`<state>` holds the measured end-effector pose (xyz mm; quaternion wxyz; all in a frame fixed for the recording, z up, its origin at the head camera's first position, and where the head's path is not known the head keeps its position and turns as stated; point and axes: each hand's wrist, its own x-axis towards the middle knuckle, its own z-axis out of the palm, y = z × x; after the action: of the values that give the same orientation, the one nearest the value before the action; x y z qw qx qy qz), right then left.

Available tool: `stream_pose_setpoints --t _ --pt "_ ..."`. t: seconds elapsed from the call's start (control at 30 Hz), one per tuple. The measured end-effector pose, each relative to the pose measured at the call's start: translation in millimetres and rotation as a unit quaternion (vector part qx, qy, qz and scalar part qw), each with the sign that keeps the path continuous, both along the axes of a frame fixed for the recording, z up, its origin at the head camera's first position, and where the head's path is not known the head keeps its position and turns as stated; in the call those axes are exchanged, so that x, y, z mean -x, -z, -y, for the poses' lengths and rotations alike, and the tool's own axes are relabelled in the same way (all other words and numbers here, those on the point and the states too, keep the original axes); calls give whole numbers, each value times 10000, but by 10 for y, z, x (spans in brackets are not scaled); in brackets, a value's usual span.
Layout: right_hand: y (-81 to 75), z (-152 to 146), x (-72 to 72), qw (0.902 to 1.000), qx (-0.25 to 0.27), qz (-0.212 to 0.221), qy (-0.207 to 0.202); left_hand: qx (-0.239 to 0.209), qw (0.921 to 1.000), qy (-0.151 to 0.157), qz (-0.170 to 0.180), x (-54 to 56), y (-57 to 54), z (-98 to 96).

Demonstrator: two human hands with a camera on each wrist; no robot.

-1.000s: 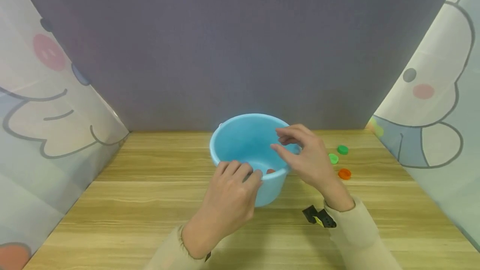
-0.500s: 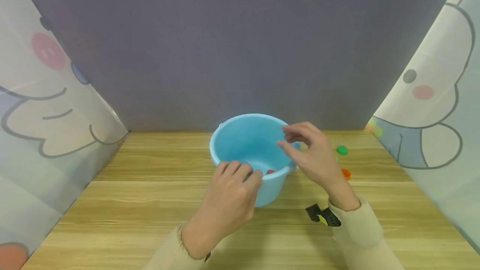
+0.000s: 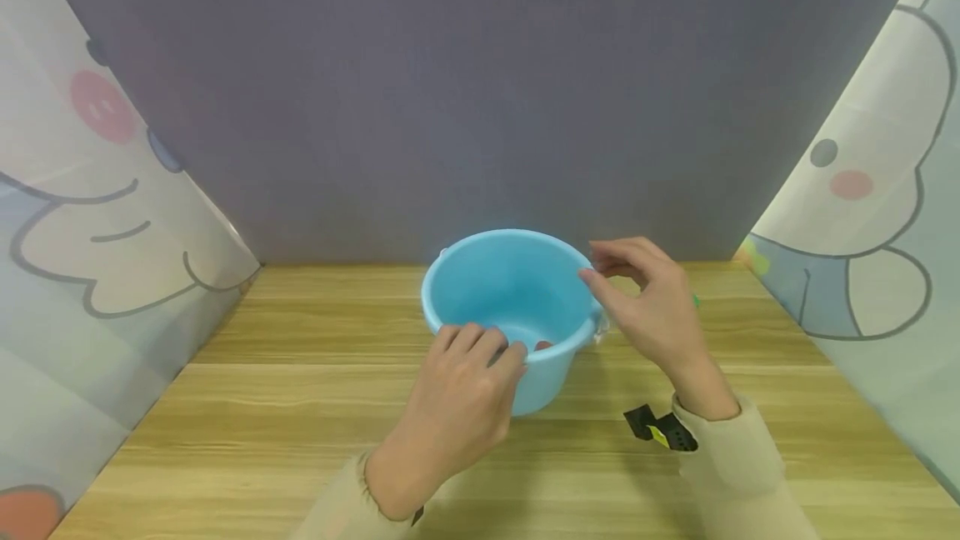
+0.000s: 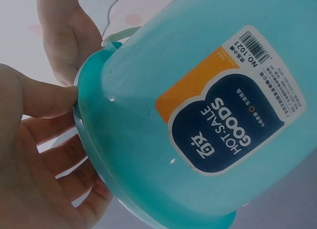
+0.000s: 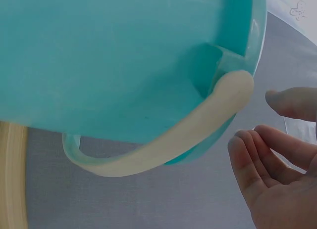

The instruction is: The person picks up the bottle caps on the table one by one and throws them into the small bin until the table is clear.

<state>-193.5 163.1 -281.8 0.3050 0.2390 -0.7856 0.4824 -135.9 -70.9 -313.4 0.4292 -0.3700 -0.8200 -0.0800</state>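
A light blue plastic bucket (image 3: 547, 382) stands upright on the wooden table. My left hand (image 3: 457, 407) grips its near rim, fingers hooked over the edge and thumb against the outside, as the left wrist view shows. Just beyond the right rim is my right hand (image 3: 652, 307), loosely bent with thumb and fingers apart. Nothing shows between those fingers in the right wrist view. The bucket's white handle (image 5: 163, 145) hangs down along its side. A small reddish piece (image 3: 543, 345) lies inside by the near wall, partly hidden by the rim.
A sliver of green cap (image 3: 696, 301) shows behind my right hand, which hides other caps. A black and yellow device (image 3: 660, 432) sits at the right sleeve. Wooden table (image 3: 300, 407) surrounds the bucket; a grey panel (image 3: 480, 107) rises behind.
My right hand has moved right, from over the bucket's opening to beyond its right rim, and now covers the orange and light green caps. The left hand stays on the rim.
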Motion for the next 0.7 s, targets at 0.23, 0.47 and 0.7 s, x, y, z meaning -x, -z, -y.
stream_pose_setpoints --t 0.23,0.47,0.7 --pt "3 -42 35 9997 -92 -193 72 -26 10000 -35 -87 9 2 -6" --pt "16 -130 52 9987 -310 -147 376 -22 10000 -12 -9 2 -3 -7" --pt "39 -226 48 9975 -422 31 562 2 10000 -20 65 -19 -11 -6"
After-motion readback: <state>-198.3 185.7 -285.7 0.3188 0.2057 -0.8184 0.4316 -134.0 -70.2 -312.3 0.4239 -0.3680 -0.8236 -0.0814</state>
